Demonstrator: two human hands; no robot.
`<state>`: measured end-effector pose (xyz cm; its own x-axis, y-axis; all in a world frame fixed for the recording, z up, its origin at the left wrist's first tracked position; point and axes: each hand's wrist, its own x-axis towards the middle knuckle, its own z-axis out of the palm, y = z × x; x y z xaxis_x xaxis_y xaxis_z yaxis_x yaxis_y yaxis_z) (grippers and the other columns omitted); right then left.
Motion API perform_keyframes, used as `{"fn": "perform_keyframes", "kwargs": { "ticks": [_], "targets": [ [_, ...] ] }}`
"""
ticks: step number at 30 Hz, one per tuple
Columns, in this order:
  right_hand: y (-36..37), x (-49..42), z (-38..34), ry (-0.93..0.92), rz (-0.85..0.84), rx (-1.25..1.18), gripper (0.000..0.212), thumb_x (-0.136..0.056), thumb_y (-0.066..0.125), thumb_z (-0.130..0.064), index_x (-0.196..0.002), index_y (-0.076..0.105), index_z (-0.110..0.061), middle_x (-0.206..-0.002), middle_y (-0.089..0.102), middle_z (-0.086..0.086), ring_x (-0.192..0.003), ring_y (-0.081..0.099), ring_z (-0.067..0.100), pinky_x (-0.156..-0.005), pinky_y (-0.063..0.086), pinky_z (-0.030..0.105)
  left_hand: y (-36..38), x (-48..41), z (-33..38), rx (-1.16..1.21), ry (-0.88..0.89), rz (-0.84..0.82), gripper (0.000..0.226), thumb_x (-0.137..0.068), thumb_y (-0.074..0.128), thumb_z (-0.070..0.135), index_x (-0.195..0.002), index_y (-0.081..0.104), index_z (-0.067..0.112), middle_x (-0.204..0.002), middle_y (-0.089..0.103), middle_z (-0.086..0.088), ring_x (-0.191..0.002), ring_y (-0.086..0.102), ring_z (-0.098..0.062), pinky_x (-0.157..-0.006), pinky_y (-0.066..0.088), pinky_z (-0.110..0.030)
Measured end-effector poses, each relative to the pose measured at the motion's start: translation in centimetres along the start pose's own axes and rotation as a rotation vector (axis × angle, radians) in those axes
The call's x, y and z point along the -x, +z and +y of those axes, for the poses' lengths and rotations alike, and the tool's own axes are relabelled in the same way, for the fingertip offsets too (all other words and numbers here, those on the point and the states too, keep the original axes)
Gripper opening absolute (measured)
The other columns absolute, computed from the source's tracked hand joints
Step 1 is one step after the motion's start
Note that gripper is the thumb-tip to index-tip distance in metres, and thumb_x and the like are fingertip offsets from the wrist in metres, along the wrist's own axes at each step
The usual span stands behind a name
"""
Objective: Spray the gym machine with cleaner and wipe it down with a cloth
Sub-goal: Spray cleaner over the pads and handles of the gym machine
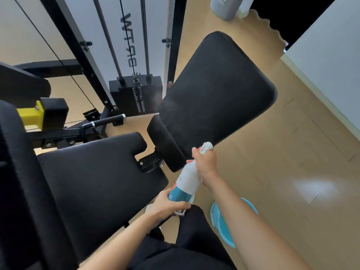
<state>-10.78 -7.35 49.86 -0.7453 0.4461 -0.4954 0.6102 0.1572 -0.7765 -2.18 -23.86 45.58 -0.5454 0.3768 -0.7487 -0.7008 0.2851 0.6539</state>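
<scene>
Tilting up toward the back pad [218, 90], the spray bottle [186, 180] is held just below its lower edge. Neck and trigger are grasped by the right hand [206, 162], fingers clenched, arm outstretched. The base is clasped by the left hand [167, 203]. Mist [165, 103] noted at pad's left edge.

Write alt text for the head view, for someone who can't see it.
A person sprays cleaner from a bottle at a black pad: the right hand grips its neck, the left hand its base. A blue bucket sits nearby.
</scene>
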Motion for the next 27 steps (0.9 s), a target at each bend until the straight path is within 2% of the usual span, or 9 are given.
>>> {"fn": "perform_keyframes", "kwargs": {
  "ticks": [2, 4, 6, 9, 12, 17, 20, 23, 27],
  "targets": [
    [0.8, -0.2, 0.9, 0.028, -0.034, 0.021, 0.019, -0.100, 0.063, -0.026, -0.108, 0.052, -0.013, -0.104, 0.067, 0.009, -0.067, 0.076, 0.012, -0.066, 0.062, 0.031, -0.4, 0.0, -1.0, 0.024, -0.037, 0.015, 0.065, -0.054, 0.088, 0.034, -0.110, 0.068, 0.007, -0.094, 0.074, -0.013, -0.080, 0.073, -0.021, -0.081, 0.063, -0.040],
    [1.6, -0.4, 1.9, 0.037, -0.076, 0.011, 0.020, -0.100, 0.063, -0.024, -0.112, 0.050, -0.015, -0.106, 0.066, 0.008, -0.068, 0.076, 0.011, -0.067, 0.062, 0.031, -1.1, -0.2, -1.8, 0.022, -0.064, 0.037, 0.063, -0.055, 0.090, 0.035, -0.109, 0.070, 0.011, -0.102, 0.075, -0.015, -0.090, 0.075, -0.027, -0.084, 0.064, -0.044],
    [2.3, -0.7, 2.7, 0.070, -0.105, -0.008, 0.021, -0.101, 0.063, -0.024, -0.114, 0.049, -0.014, -0.105, 0.066, 0.007, -0.068, 0.075, 0.010, -0.063, 0.060, 0.028, -1.9, -0.5, -2.2, 0.013, -0.077, 0.050, 0.057, -0.060, 0.091, 0.034, -0.110, 0.071, 0.016, -0.104, 0.074, -0.011, -0.091, 0.073, -0.023, -0.080, 0.063, -0.036],
    [3.8, -1.8, 3.7, 0.152, -0.126, -0.036, 0.024, -0.102, 0.060, -0.026, -0.118, 0.050, -0.011, -0.102, 0.068, 0.009, -0.071, 0.076, 0.015, -0.061, 0.059, 0.029, -2.5, -0.7, -2.3, 0.022, -0.087, 0.062, 0.044, -0.072, 0.089, 0.023, -0.111, 0.070, 0.017, -0.103, 0.070, -0.006, -0.087, 0.069, -0.013, -0.074, 0.058, -0.023],
    [5.5, -2.8, 4.0, 0.209, -0.158, -0.020, 0.021, -0.102, 0.060, -0.028, -0.114, 0.054, -0.012, -0.100, 0.070, 0.007, -0.076, 0.076, 0.017, -0.063, 0.055, 0.028, -2.7, -1.1, -3.1, 0.041, -0.117, 0.145, 0.054, -0.063, 0.091, 0.036, -0.111, 0.071, 0.021, -0.104, 0.072, -0.005, -0.093, 0.072, -0.018, -0.082, 0.062, -0.029],
    [7.1, -4.2, 3.8, 0.094, -0.258, 0.057, 0.020, -0.101, 0.061, -0.026, -0.116, 0.052, -0.016, -0.100, 0.066, -0.001, -0.066, 0.074, 0.005, -0.057, 0.052, 0.020, -2.4, -1.9, -3.8, 0.081, -0.160, 0.230, 0.057, -0.066, 0.091, 0.040, -0.115, 0.067, 0.023, -0.109, 0.069, -0.003, -0.100, 0.069, -0.018, -0.077, 0.058, -0.022],
    [7.5, -4.9, 4.4, 0.119, -0.190, 0.056, 0.019, -0.101, 0.059, -0.028, -0.115, 0.053, -0.017, -0.098, 0.069, 0.002, -0.069, 0.076, 0.013, -0.064, 0.059, 0.030, -2.4, -2.6, -3.5, 0.066, -0.182, 0.250, 0.065, -0.060, 0.088, 0.044, -0.117, 0.063, 0.025, -0.112, 0.065, -0.003, -0.104, 0.067, -0.020, -0.083, 0.060, -0.028],
    [8.2, -6.0, 5.0, 0.153, -0.179, 0.098, 0.027, -0.102, 0.058, -0.032, -0.120, 0.056, -0.013, -0.098, 0.072, 0.004, -0.070, 0.076, 0.016, -0.073, 0.063, 0.036, -2.2, -2.9, -3.3, 0.067, -0.178, 0.238, 0.057, -0.068, 0.089, 0.038, -0.117, 0.063, 0.025, -0.112, 0.065, -0.002, -0.105, 0.066, -0.019, -0.087, 0.061, -0.030],
    [9.5, -7.2, 4.6, 0.153, -0.300, 0.158, 0.020, -0.101, 0.062, -0.027, -0.114, 0.057, -0.013, -0.097, 0.072, 0.004, -0.063, 0.075, 0.009, -0.063, 0.057, 0.028, -1.2, -2.8, -3.4, 0.176, -0.177, 0.325, 0.045, -0.073, 0.091, 0.029, -0.111, 0.068, 0.020, -0.103, 0.070, -0.002, -0.093, 0.069, -0.013, -0.078, 0.058, -0.024]
  ]
}}
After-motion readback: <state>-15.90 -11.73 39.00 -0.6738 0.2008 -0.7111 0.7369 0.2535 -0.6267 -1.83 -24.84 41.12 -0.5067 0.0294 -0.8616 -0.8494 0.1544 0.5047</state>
